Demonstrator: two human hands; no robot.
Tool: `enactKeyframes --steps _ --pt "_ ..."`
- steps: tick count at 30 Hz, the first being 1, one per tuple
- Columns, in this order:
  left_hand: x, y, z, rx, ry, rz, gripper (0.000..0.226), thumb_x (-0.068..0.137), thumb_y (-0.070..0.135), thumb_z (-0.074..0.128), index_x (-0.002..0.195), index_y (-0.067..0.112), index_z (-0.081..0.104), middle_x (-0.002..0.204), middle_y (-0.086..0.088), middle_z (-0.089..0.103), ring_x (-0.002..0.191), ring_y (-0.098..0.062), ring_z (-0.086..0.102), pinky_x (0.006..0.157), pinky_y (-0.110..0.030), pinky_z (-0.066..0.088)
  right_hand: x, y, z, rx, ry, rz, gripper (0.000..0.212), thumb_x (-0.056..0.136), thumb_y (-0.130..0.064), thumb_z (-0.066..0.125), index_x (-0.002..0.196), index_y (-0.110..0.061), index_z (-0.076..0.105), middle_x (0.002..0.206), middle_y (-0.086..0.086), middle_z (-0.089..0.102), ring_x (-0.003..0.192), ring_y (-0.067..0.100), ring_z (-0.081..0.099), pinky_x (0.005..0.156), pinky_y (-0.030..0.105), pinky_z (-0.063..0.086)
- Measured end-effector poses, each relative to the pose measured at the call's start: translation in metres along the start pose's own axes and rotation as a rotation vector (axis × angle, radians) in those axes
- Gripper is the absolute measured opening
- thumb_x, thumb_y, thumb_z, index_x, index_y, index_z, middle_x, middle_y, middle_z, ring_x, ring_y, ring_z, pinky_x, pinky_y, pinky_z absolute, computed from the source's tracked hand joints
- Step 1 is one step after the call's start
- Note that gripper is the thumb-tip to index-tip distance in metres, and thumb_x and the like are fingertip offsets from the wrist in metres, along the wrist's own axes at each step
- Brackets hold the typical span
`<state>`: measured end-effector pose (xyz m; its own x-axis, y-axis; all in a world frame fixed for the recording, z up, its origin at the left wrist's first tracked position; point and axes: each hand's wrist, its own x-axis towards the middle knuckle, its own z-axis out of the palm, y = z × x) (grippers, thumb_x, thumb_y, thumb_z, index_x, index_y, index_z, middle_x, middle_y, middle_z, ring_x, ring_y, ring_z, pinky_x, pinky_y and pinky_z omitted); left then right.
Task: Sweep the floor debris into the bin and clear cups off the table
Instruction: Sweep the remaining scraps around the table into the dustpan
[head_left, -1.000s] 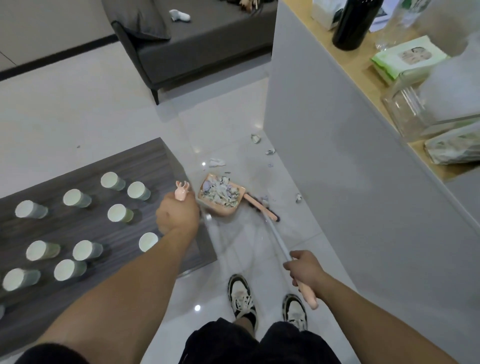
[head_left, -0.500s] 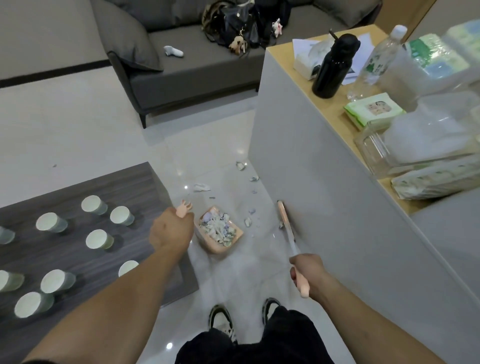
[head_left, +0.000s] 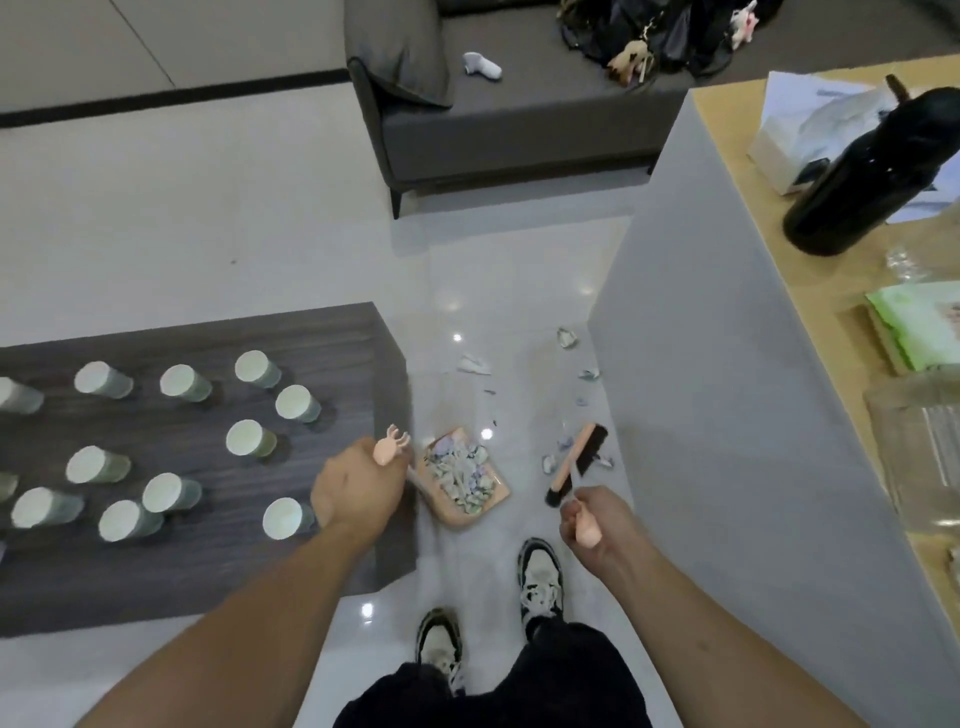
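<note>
left hand (head_left: 358, 488) grips the handle of the loaded dustpan (head_left: 462, 480) at frame centre, right hand (head_left: 597, 525) grips the brush (head_left: 574, 465); tilting the heaped pan could respill debris (head_left: 566, 338) beside the cup-covered table (head_left: 332, 332).

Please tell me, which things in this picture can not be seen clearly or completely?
All from the head view:
- Dustpan handle: mostly covered by the left hand.
- Broom: its shaft is foreshortened, the grip wrapped by the right hand.
- Cups at the table's left side: cut by the frame edge.
- Floor scraps: too small to identify.
- Bin: not in frame.
</note>
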<state>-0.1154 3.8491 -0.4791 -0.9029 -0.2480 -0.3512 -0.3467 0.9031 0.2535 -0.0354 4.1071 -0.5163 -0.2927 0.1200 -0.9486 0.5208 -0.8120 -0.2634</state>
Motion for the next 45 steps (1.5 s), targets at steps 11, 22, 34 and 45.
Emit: enactKeyframes --steps 11,22,34,45 --pt "0.021 0.026 -0.001 -0.005 0.057 -0.113 0.036 0.083 0.055 0.051 0.085 0.022 0.067 0.080 -0.008 0.069 0.081 -0.035 0.063 0.072 -0.037 0.053 0.034 -0.080 0.043 -0.021 -0.198 0.065 0.015 0.103 -0.009 0.034 0.090 -0.016 0.034 0.044 -0.001 0.033 0.030 0.007 0.031 0.028 0.015 0.027" --pt "0.055 0.024 -0.004 -0.047 0.003 -0.120 0.033 0.085 0.050 0.053 0.087 0.020 0.066 0.092 -0.010 0.070 0.087 -0.035 0.063 0.070 -0.033 0.046 0.007 -0.078 0.047 -0.447 -0.201 -0.009 0.010 0.098 -0.016 0.056 0.101 -0.011 0.047 0.053 0.001 0.037 0.036 0.009 0.030 0.029 0.019 0.028" --pt "0.057 0.045 0.014 0.018 0.093 -0.215 0.043 0.079 0.064 0.043 0.081 0.024 0.058 0.080 -0.005 0.069 0.069 -0.030 0.057 0.060 -0.033 0.038 0.088 -0.126 0.160 -0.294 -0.484 0.324 0.019 0.102 -0.008 0.042 0.088 -0.018 0.035 0.053 -0.003 0.033 0.033 0.004 0.035 0.027 0.014 0.030" --pt "0.084 0.086 0.011 0.088 0.074 -0.226 0.041 0.082 0.057 0.042 0.086 0.022 0.062 0.088 -0.008 0.069 0.086 -0.037 0.064 0.066 -0.034 0.041 0.109 -0.180 0.100 -0.250 -0.326 0.321 0.020 0.101 -0.008 0.041 0.084 -0.018 0.035 0.049 -0.002 0.033 0.029 0.006 0.031 0.026 0.015 0.028"
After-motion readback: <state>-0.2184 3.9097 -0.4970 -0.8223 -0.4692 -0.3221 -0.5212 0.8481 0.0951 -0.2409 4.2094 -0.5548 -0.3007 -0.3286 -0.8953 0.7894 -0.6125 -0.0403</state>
